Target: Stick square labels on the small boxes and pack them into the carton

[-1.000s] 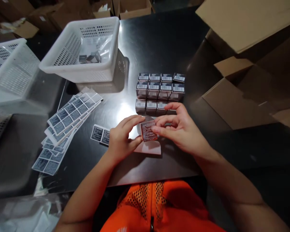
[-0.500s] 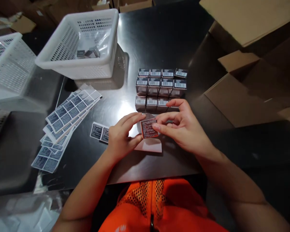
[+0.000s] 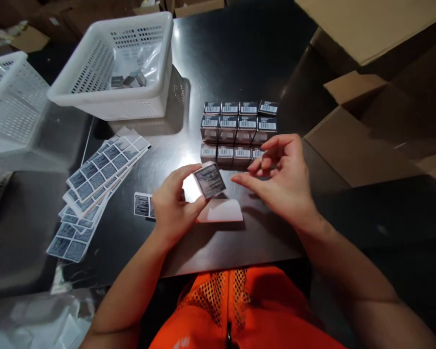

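Between the thumb and fingers of my left hand (image 3: 174, 203) is a small box (image 3: 210, 180), tilted, its dark printed label face toward me. My right hand (image 3: 281, 179) is just to the right of it, apart from the box, fingers parted and holding nothing. Below the box lies a curled white backing strip (image 3: 225, 211) on the metal table. A short label sheet (image 3: 142, 205) with dark printed squares shows left of my left hand, partly covered by it. Beyond my hands stand rows of small boxes (image 3: 228, 123) with barcodes on their tops.
A fanned pile of label sheets (image 3: 101, 174) lies on the table (image 3: 236, 247) at left. Behind it stands a white basket (image 3: 111, 109) with a few small boxes and clear plastic inside. Another white basket (image 3: 12, 111) is farther left. Cardboard boxes (image 3: 345, 145) stand at right.
My right hand has let go of the small box and drawn back to the right. My left hand has moved slightly left and tilted the box.
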A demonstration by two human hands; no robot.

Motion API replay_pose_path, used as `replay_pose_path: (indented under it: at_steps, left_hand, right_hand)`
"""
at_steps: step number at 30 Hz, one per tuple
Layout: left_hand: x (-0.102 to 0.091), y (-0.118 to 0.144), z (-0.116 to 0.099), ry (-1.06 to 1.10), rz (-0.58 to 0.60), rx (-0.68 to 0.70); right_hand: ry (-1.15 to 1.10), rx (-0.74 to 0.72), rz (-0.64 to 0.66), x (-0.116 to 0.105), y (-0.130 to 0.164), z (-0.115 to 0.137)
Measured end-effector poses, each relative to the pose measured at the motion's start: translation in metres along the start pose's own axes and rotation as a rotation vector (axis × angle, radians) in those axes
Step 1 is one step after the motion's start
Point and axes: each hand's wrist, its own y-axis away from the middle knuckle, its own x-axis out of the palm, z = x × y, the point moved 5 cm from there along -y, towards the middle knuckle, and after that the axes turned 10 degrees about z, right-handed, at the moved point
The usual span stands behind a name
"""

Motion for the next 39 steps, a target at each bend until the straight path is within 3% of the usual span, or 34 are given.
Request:
replay_pose_path:
  at_steps: [2,5,8,11,17,20,24,27,30,33,36,39]
  left_hand:
    - [-0.005,0.000,0.006,-0.047,-0.092,-0.111]
    - [-0.006,-0.001,0.012,-0.044,-0.131,-0.196]
    - [-0.004,-0.002,0.015,-0.003,-0.141,-0.244]
    - [-0.007,-0.002,0.024,0.000,-0.167,-0.359]
    - [-0.016,-0.008,0.038,0.047,-0.139,-0.520]
    - [-0.015,-0.010,0.040,0.021,-0.020,-0.608]
    - [-0.009,-0.011,0.044,-0.008,0.162,-0.707]
    - [-0.005,-0.012,0.048,0.054,0.236,-0.730]
    - [-0.004,-0.014,0.051,0.121,0.226,-0.717]
    - [-0.010,-0.017,0.052,0.108,0.106,-0.656]
    - [-0.009,-0.017,0.051,0.217,0.045,-0.572]
    - [0.003,-0.013,0.042,0.506,0.099,-0.440]
  right_hand:
    - [0.088,-0.181,0.118,0.010,0.003,0.009]
    - [0.269,-0.546,0.371,0.039,0.020,0.025]
    - [0.439,-0.695,0.461,0.058,0.029,0.024]
    - [0.518,-0.776,0.447,0.063,0.028,0.020]
    - [0.658,-1.130,0.237,0.064,0.035,0.027]
    - [0.588,-1.114,0.266,0.063,0.033,0.026]
    - [0.485,-1.010,0.396,0.064,0.028,0.022]
    - [0.506,-1.081,0.350,0.063,0.032,0.025]
    - [0.511,-1.284,0.187,0.058,0.046,0.036]
    - [0.338,-1.371,0.225,0.048,0.057,0.047]
    - [-0.066,-1.139,0.312,0.031,0.047,0.052]
    - [-0.394,-0.757,0.218,0.011,0.023,0.041]
